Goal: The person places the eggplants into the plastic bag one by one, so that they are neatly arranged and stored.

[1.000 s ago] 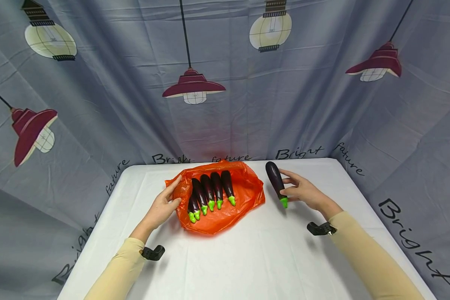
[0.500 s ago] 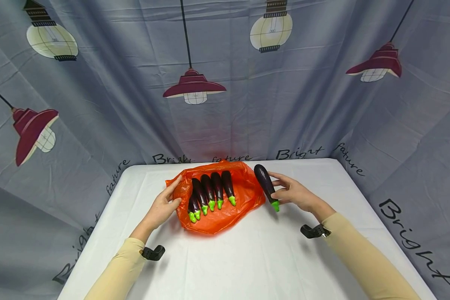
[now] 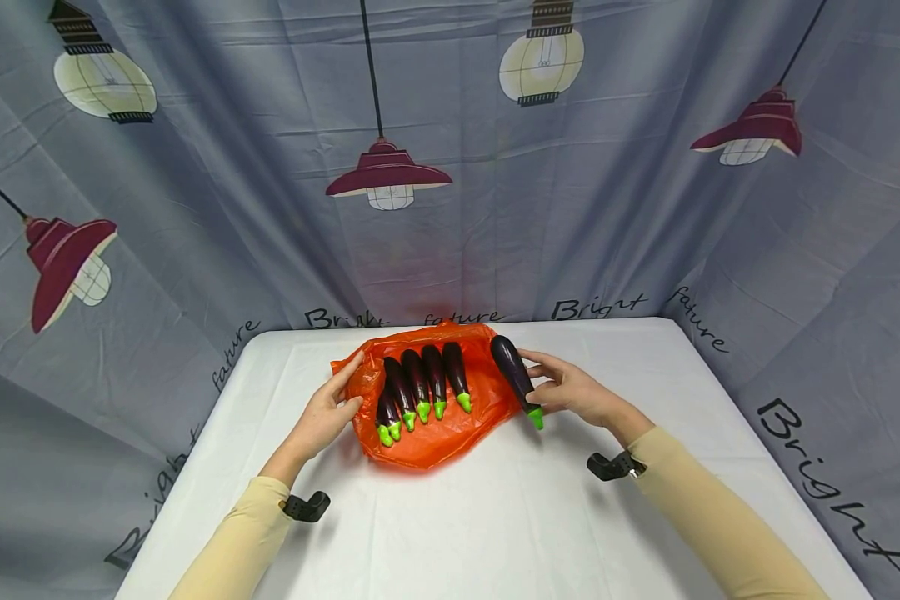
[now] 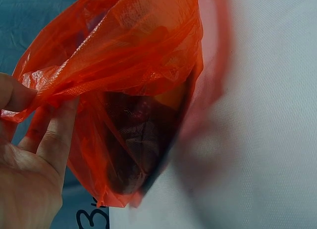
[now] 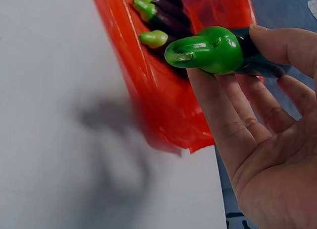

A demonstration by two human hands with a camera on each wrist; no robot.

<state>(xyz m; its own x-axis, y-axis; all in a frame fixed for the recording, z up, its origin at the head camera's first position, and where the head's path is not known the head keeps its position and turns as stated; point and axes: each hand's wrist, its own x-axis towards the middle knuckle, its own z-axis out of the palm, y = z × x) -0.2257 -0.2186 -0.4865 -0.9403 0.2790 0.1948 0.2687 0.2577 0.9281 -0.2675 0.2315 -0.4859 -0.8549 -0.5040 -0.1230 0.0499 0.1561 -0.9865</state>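
Observation:
A red-orange plastic bag (image 3: 427, 452) lies spread at the back middle of the table. Several dark purple eggplants (image 3: 416, 377) rest in it side by side, green stem ends toward me. At its left edge, my left hand (image 3: 321, 423) pinches the rim; the left wrist view shows the thumb on one side of the film (image 4: 99, 83) and fingers on the other. My right hand (image 3: 583, 398) grips another eggplant (image 3: 512, 367) near its stem end, over the bag's right edge. In the right wrist view its green cap (image 5: 218, 48) points away from the palm.
A white cloth covers the table (image 3: 450, 533). Behind and beside it hangs a grey-blue curtain (image 3: 457, 242) printed with lamps and lettering. Black wrist cameras (image 3: 615, 467) stick out from both sleeves.
My right hand has moved left with the eggplant, from beside the bag to over its right edge. The left hand and the bag have stayed put.

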